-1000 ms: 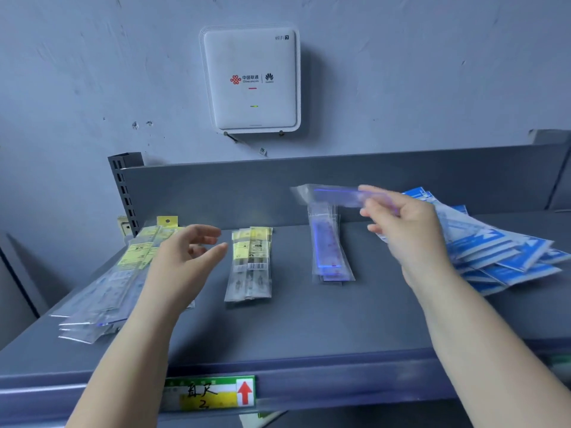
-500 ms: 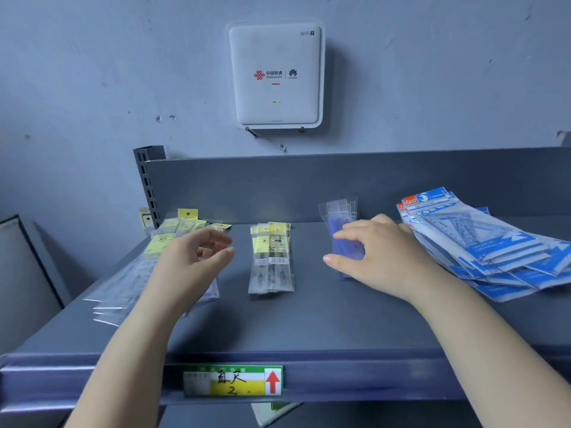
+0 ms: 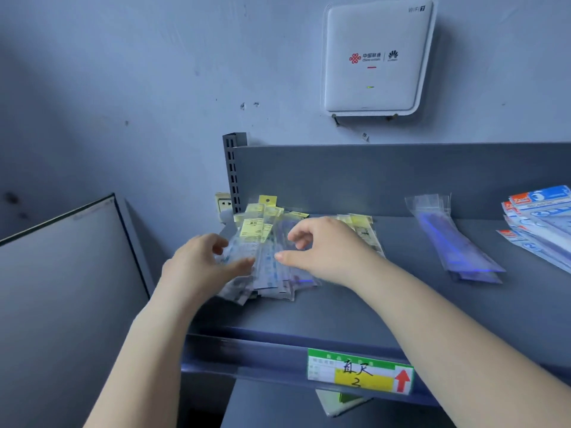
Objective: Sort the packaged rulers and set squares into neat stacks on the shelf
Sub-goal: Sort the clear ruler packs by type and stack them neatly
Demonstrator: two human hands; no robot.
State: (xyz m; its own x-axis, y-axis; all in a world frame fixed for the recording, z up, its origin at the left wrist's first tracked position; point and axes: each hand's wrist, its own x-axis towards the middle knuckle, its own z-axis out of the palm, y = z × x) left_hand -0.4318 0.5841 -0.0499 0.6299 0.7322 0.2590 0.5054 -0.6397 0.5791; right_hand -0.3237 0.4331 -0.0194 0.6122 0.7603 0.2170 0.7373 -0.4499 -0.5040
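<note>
Both hands meet over the loose pile of yellow-labelled packaged rulers [image 3: 262,257] at the left end of the grey metal shelf [image 3: 355,313]. The left hand [image 3: 197,267] lies on the pile's left side, fingers loosely bent and spread, thumb extended rightward across the clear sleeves; it touches the packets, but whether it pinches one cannot be told. The right hand [image 3: 324,251] reaches in from the right, its fingers arched downward over the pile's upper part and its thumb stretched leftward along the packets, with a moderate gap between thumb and fingers; it touches the pile's top, and no packet is clearly clasped. The pile is fanned and uneven, its packet ends projecting toward the shelf's front edge.

A second small stack of yellow-labelled rulers [image 3: 366,230] lies just right of the right hand, partly hidden by it. Further right, well apart, sits a stack of blue rulers in clear sleeves [image 3: 454,242], angled slightly. At the right frame edge lies a fanned heap of packaged set squares with blue-and-white cards [image 3: 543,223].

A price label with a red arrow [image 3: 360,373] is fixed to the shelf's front lip. A white wall-mounted router [image 3: 375,57] hangs above the shelf.
</note>
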